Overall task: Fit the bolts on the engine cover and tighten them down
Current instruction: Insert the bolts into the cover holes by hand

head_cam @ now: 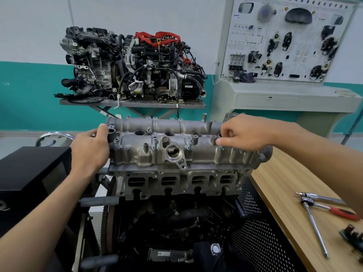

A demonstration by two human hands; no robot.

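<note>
1. engine cover [176,154]: grey cast alu., centre of view, sits on top of the cyl. head.
2. left hand [90,148]: wrapped round the cover's L end, thumb on top, fingers curled over the edge. It grips the cover.
3. right hand [243,134]: fingers curled, thumb + forefinger pinching a bolt [221,148] that stands in a hole nr the cover's R end. Shank still shows under the head.
4. bolts [155,143], qty 3: upright in the front-row holes, heads proud of the bosses. I also log small heads along the far edge but can't tell if they're seated.
5. wooden bench [284,193], R side: red-handled ratchet [337,212], long chrome bar [315,226] and a shorter chrome tool [319,196], lying close together.
6. Bkgd: second engine [133,65] on a stand, wall training board [284,40].
</note>
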